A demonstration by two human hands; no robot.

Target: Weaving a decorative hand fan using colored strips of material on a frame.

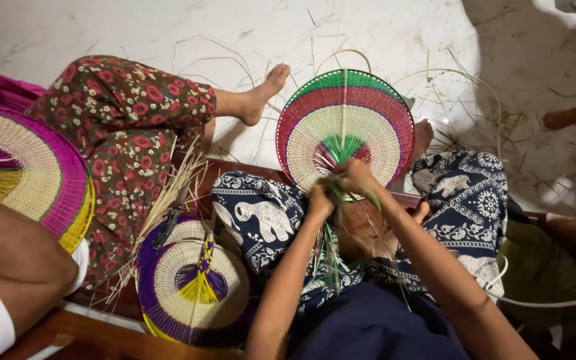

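Note:
A round woven fan (345, 127) with green, red, cream and purple bands stands upright between my knees. My left hand (319, 200) and my right hand (356, 177) both grip the bundle of loose green and straw strands (331, 257) at the fan's base, fingers closed around them. The strands hang down over my lap, which is covered by navy trousers with a white elephant print (261, 217).
A purple, cream and yellow woven fan (191, 283) lies by my left leg. Another person in a floral garment (125, 127) sits to the left with a magenta and yellow fan (25, 170). Loose straw strips (461, 87) litter the pale floor. A wooden bench edge (101, 337) runs below.

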